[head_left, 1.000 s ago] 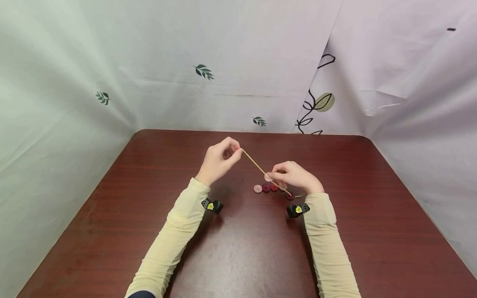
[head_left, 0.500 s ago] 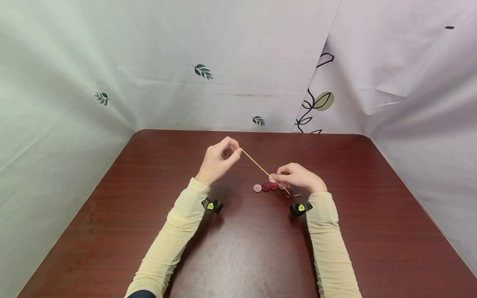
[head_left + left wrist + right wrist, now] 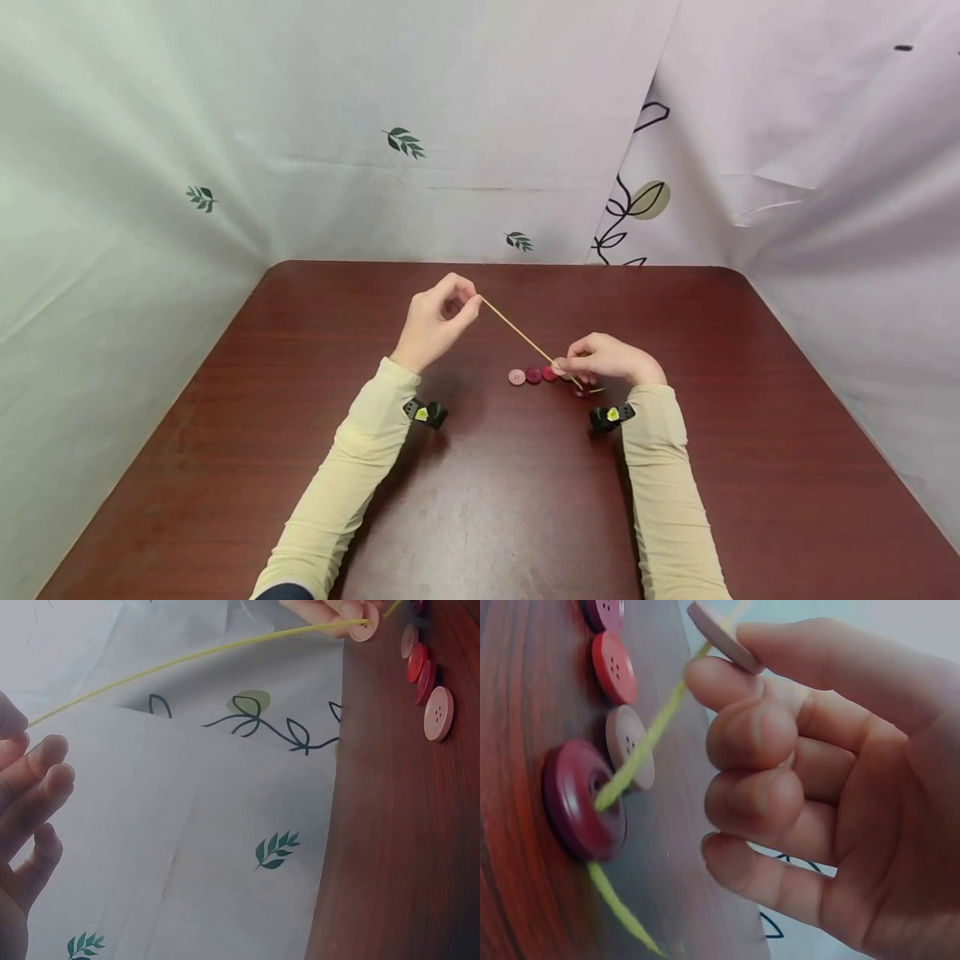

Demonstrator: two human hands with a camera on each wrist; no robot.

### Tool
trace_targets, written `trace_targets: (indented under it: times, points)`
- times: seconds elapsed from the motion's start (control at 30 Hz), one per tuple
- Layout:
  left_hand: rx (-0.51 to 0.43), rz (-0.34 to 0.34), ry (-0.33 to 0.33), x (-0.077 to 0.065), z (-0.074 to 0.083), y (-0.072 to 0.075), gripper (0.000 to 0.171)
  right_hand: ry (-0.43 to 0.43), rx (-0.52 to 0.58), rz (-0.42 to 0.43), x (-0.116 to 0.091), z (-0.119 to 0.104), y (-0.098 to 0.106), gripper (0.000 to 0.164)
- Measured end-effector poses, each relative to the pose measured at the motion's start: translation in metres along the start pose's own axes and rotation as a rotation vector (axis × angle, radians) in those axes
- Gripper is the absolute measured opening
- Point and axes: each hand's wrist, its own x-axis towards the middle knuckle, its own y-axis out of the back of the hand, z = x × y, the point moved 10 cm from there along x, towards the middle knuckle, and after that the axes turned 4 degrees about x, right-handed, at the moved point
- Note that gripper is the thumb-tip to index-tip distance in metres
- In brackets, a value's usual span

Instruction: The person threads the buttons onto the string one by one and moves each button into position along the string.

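My left hand pinches one end of a yellow cord between thumb and fingertips, raised over the table. Tautly, the cord slopes down to the right and runs through a pale pink button. Thumb and forefinger of my right hand pinch that button by its edge. Below it, the cord passes through a larger maroon button near the tabletop, with a short tail coming out beneath. Beside this lie a pale button, a red button, a purple button and a light pink button in a row.
The dark red-brown wooden table spreads around both forearms. Behind it hangs a white sheet printed with leaves, meeting the table's far edge. Each wrist wears a small black camera; the left camera sits over the table.
My right hand has slid the pale pink button down along the cord, to the right and toward the maroon button. My left hand has stayed nearly still, still pinching the cord end.
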Motion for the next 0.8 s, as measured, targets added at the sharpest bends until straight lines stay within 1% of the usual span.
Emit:
trace_targets:
  times: [0.27,0.33,0.5,0.8]
  points:
    - [0.016,0.016,-0.028,0.000,0.001,0.004,0.007,0.008,-0.007,-0.031,-0.004,0.008,0.000,0.033]
    - [0.011,0.022,-0.035,0.000,0.002,0.005,0.007,-0.006,-0.008,-0.047,-0.004,0.012,-0.001,0.033]
    - [-0.001,0.031,-0.043,0.000,0.003,0.007,0.006,-0.096,0.004,-0.084,-0.005,0.025,-0.005,0.033]
    - [0.007,0.025,-0.046,0.002,0.005,0.007,0.006,-0.150,0.026,-0.105,-0.011,0.031,-0.006,0.035]
